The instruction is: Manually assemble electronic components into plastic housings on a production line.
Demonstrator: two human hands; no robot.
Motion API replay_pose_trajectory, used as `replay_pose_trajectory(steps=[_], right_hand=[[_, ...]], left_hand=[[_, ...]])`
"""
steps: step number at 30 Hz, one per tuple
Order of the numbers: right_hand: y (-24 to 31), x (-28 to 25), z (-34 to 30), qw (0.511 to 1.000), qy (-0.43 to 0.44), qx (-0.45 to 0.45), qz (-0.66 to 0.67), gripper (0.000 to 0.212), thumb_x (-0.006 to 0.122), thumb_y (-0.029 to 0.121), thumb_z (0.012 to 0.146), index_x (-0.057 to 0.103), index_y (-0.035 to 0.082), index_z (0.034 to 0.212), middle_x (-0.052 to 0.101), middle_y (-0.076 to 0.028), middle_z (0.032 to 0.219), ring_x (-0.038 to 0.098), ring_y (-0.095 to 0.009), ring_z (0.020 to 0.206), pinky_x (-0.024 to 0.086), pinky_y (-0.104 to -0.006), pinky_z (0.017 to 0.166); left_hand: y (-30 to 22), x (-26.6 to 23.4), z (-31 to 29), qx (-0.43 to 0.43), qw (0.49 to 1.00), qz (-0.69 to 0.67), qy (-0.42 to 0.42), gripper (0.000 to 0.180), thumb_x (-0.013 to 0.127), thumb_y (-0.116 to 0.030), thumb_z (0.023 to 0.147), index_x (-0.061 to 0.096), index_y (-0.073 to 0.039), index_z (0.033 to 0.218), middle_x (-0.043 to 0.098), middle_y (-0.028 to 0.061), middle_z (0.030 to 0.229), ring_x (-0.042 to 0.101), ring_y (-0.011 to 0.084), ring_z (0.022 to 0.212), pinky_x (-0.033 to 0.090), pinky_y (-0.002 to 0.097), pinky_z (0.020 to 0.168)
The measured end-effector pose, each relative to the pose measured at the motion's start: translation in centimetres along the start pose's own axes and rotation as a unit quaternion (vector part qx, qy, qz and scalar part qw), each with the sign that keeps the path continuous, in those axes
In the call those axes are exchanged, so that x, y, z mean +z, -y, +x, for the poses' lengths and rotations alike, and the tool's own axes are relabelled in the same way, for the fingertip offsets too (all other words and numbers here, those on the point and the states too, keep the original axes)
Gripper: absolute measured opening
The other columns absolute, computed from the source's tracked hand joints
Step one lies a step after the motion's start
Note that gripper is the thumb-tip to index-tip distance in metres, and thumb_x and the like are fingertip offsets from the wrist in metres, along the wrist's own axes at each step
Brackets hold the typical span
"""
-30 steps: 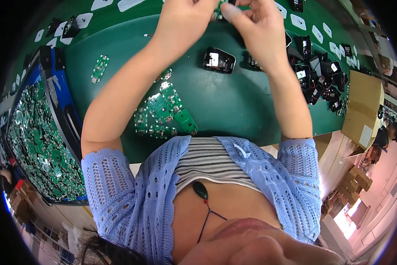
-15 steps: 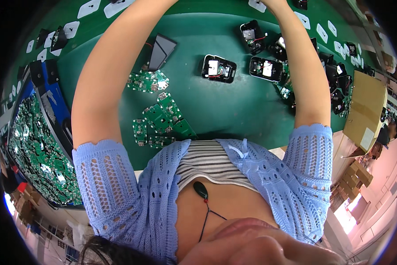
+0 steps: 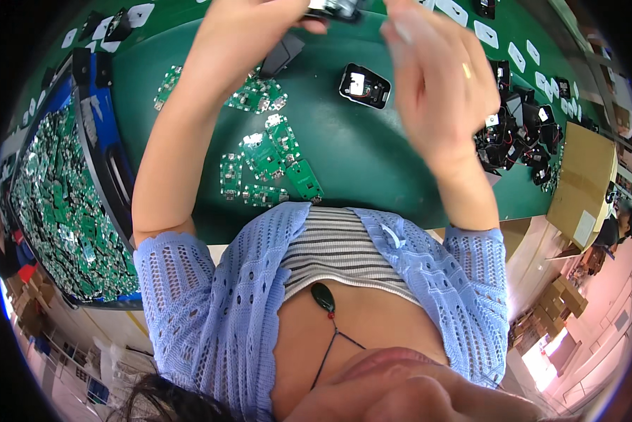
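Observation:
At the top edge my left hand [image 3: 259, 17] is closed on a small black housing [image 3: 335, 8] with white and silver parts inside; the frame cuts off part of both. My right hand [image 3: 442, 84] is raised over the mat, to the right of that housing and apart from it. Motion smears its fingers, and whatever it may hold does not show. Between and below the hands an open black housing [image 3: 365, 86] with a white block inside lies on the green mat. A dark grey angular case [image 3: 282, 56] lies beside my left wrist, partly covered by it.
Loose green circuit boards [image 3: 263, 156] lie left of centre on the mat. A blue-edged bin [image 3: 69, 218] full of boards stands at the left. Black housings with wires [image 3: 520, 130] are heaped at the right, beside a cardboard box [image 3: 582, 183]. White plates [image 3: 486, 34] lie along the far side.
Both hands have come back toward me from the far edge. The left hand now shows with a black housing in it. The right hand now covers part of the mat at the right.

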State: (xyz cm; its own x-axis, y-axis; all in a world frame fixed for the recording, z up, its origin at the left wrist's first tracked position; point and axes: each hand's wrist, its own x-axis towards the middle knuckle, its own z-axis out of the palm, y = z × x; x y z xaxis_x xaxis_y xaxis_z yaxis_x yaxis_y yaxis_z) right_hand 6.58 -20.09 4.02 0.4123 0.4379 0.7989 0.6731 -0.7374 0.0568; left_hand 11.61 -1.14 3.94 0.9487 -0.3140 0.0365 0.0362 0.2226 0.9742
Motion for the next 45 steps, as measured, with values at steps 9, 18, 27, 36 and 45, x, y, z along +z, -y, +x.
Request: replay_pose_trajectory(steps=[9, 18, 27, 36, 45], right_hand=[[10.1, 0.3, -5.0, 0.878, 0.416, 0.052, 0.23, 0.058, 0.073, 0.026, 0.067, 0.053, 0.009, 0.119, 0.047, -0.01, 0.115, 0.05, -0.024, 0.102, 0.051, -0.0317, 0.075], [7.3, -2.1, -8.4, 0.864, 0.402, 0.162, 0.254, 0.035, 0.069, 0.008, 0.071, 0.057, 0.008, 0.104, 0.05, -0.009, 0.11, 0.052, -0.027, 0.101, 0.05, -0.0373, 0.077], [8.0, -1.2, -9.0, 0.903, 0.333, 0.059, 0.266, 0.034, 0.068, 0.011, 0.073, 0.062, 0.009, 0.106, 0.059, -0.007, 0.108, 0.057, -0.022, 0.09, 0.051, -0.0326, 0.071], [6.5, -3.7, -5.6, 0.766, 0.094, 0.459, 0.44, 0.025, 0.058, 0.006, 0.09, 0.054, 0.0, 0.113, 0.062, -0.009, 0.092, 0.059, -0.012, 0.069, 0.049, -0.0258, 0.06], [6.0, -3.6, -2.2, 0.695, 0.079, 0.451, 0.555, 0.018, 0.052, 0.007, 0.094, 0.042, 0.0, 0.108, 0.061, -0.009, 0.093, 0.055, -0.01, 0.073, 0.047, -0.0229, 0.066]], left_hand=[[0.4, -3.7, -4.2, -0.022, 0.989, -0.108, -0.102, 0.023, 0.054, -0.001, 0.087, 0.052, 0.003, 0.11, 0.06, 0.0131, 0.103, 0.062, 0.0232, 0.092, 0.055, 0.0356, 0.079], [2.8, -3.4, -6.2, -0.09, 0.991, -0.045, -0.084, 0.024, 0.056, -0.007, 0.087, 0.057, 0.001, 0.11, 0.063, 0.0118, 0.1, 0.063, 0.0204, 0.092, 0.054, 0.0331, 0.078], [2.0, -1.3, -6.2, -0.092, 0.99, -0.072, -0.084, 0.023, 0.057, -0.008, 0.088, 0.056, 0.004, 0.108, 0.063, 0.0122, 0.098, 0.064, 0.018, 0.088, 0.056, 0.0303, 0.074], [3.5, -0.4, -7.1, -0.141, 0.986, -0.056, -0.075, 0.02, 0.048, -0.009, 0.093, 0.05, 0.004, 0.108, 0.064, 0.0168, 0.092, 0.067, 0.0258, 0.078, 0.055, 0.0318, 0.068], [4.6, 1.5, -7.4, -0.072, 0.995, -0.024, -0.072, 0.016, 0.053, -0.005, 0.091, 0.048, 0.005, 0.102, 0.059, 0.0107, 0.085, 0.065, 0.0165, 0.07, 0.057, 0.0268, 0.061]])
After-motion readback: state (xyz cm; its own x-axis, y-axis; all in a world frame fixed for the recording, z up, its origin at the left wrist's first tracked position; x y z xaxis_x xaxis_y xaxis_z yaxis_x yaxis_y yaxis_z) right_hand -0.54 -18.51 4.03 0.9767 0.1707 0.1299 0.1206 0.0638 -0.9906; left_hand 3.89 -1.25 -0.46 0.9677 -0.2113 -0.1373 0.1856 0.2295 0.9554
